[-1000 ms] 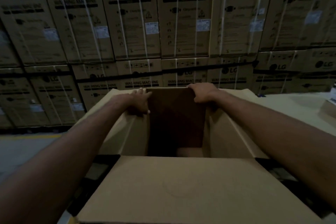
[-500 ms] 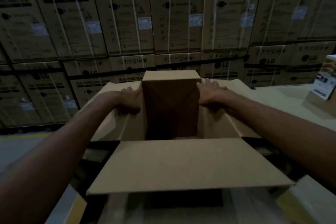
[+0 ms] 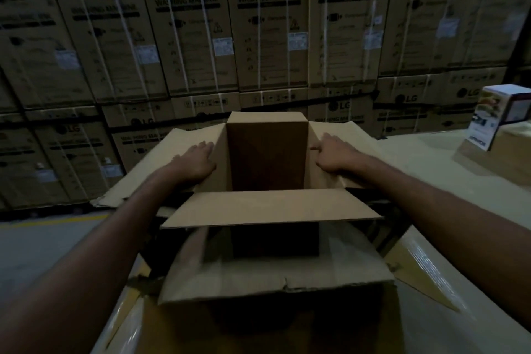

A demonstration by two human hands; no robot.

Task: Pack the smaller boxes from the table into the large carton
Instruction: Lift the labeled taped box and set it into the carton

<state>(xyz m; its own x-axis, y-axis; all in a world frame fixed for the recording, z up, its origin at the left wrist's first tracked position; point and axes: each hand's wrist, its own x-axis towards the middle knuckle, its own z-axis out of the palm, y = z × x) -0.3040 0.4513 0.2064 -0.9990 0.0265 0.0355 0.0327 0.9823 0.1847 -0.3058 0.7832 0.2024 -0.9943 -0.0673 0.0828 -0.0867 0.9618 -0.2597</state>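
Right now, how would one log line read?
left hand: flat on left flap | right hand: pressing right flap | large carton: open

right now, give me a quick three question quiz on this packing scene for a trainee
1. True or false: the left hand and the right hand are both lifting the printed small box.
2. Where is the printed small box? A) inside the large carton B) off to the right, outside it C) on the floor by the yellow line
3. What does each hand rest on?

Key: 1 false. 2 B. 3 The left hand lies flat on the carton's left flap; the right hand rests on its right flap.
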